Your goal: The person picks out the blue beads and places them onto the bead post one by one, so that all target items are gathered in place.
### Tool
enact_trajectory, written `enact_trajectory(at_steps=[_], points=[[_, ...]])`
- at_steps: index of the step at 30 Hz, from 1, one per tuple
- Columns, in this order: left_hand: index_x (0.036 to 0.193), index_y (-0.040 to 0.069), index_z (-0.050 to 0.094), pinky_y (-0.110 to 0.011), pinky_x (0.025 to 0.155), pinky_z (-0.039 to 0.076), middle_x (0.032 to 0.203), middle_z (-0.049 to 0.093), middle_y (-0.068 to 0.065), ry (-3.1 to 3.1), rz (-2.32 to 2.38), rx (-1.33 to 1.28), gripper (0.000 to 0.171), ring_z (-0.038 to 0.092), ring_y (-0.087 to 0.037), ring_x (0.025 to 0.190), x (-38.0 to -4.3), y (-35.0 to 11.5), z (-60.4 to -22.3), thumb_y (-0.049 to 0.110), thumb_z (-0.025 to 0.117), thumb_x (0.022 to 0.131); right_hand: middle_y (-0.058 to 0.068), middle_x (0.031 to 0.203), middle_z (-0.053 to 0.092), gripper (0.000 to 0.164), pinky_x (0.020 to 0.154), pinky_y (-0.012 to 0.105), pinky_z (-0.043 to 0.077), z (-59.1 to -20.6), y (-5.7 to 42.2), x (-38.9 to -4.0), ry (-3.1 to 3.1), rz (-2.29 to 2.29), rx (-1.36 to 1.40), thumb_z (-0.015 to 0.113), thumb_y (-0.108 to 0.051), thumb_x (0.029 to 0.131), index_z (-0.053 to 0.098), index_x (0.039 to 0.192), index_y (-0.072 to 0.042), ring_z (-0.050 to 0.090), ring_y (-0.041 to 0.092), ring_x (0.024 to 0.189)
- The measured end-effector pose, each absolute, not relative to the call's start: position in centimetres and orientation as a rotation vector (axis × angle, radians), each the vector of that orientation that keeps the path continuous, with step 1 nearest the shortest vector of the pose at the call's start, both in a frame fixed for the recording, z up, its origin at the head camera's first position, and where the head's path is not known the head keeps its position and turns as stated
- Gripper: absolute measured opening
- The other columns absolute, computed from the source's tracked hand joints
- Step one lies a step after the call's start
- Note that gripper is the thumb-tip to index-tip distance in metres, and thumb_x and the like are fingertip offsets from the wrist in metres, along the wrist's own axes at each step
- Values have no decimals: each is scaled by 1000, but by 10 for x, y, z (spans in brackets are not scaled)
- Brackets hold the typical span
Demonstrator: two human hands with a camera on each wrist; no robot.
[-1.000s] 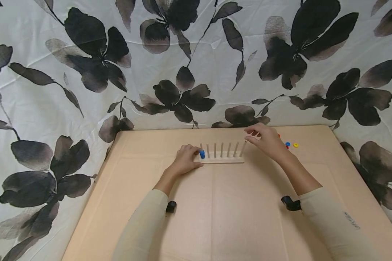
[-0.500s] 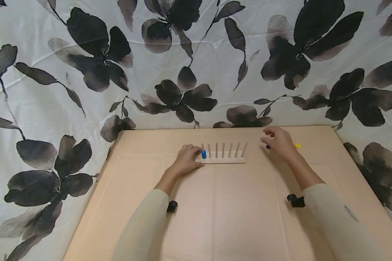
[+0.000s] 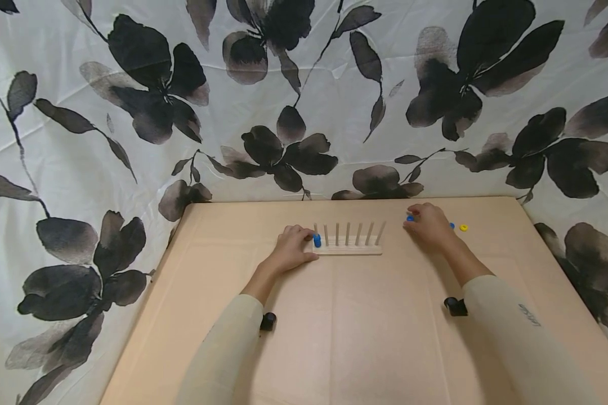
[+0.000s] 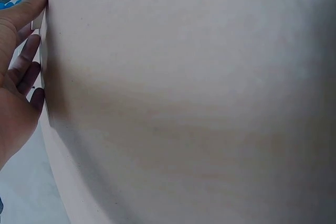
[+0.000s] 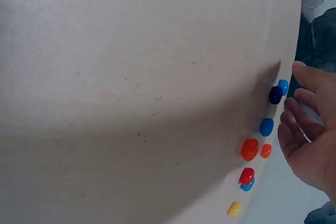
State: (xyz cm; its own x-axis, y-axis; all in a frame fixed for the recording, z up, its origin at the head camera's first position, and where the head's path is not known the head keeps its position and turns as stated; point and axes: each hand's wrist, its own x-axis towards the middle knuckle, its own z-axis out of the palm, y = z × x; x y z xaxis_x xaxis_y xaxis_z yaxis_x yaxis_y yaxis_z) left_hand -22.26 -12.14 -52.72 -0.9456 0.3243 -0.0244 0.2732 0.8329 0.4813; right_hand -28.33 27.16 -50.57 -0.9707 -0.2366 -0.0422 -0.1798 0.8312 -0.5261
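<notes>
My left hand (image 3: 290,248) holds the left end of a small wooden rack (image 3: 349,251) with a row of upright pegs. Blue beads (image 3: 317,241) sit stacked on its leftmost peg, beside the fingertips. In the left wrist view, the thumb of my left hand (image 4: 18,93) lies along the rack's edge. My right hand (image 3: 429,226) is over loose beads to the right, with a blue bead (image 3: 410,217) at its fingertips. From the right wrist view, the thumb and fingers of my right hand (image 5: 315,135) are apart, near a light blue bead (image 5: 283,86) and a dark blue bead (image 5: 275,95).
Further loose beads lie beside the right hand: a blue one (image 5: 266,127), a large orange one (image 5: 250,149), a red one (image 5: 247,176) and a yellow one (image 3: 463,228). The tan table (image 3: 375,326) ends at a floral cloth (image 3: 304,84) behind.
My right hand has moved right, away from the rack's far-right peg, and lowered over the loose beads. The left hand has stayed at the rack's left end.
</notes>
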Motion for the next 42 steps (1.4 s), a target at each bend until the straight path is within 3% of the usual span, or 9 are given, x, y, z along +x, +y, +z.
enact_trajectory(at_steps=[7, 23, 36, 42], points=[[135, 10, 64, -47, 105, 37, 116, 60, -5, 2901, 748, 477, 59, 47, -27, 121, -221, -122, -526, 37, 84, 86, 34, 120, 60, 45, 103, 62, 43, -513, 273, -288, 2962, -760, -360, 71, -17, 96, 62, 128, 12, 55, 51, 114], [134, 9, 64, -47, 104, 38, 117, 61, -5, 2904, 748, 477, 59, 48, -28, 122, -220, -122, -525, 37, 85, 86, 27, 105, 65, 21, 93, 57, 44, -521, 271, -286, 3014, -771, -347, 69, -10, 96, 69, 111, 6, 52, 44, 103], [134, 10, 64, -48, 105, 37, 117, 60, -5, 2893, 754, 480, 59, 47, -27, 122, -222, -123, -528, 37, 85, 86, 19, 95, 70, 17, 86, 49, 45, -516, 273, -284, 3030, -855, -495, 73, -10, 94, 68, 106, 1, 58, 36, 93], [134, 11, 65, -48, 104, 37, 116, 60, -5, 2902, 753, 489, 58, 47, -28, 122, -223, -123, -529, 37, 85, 86, 18, 102, 71, 18, 91, 53, 45, -502, 266, -277, 2991, -888, -465, 71, -10, 95, 68, 110, 0, 58, 37, 101]])
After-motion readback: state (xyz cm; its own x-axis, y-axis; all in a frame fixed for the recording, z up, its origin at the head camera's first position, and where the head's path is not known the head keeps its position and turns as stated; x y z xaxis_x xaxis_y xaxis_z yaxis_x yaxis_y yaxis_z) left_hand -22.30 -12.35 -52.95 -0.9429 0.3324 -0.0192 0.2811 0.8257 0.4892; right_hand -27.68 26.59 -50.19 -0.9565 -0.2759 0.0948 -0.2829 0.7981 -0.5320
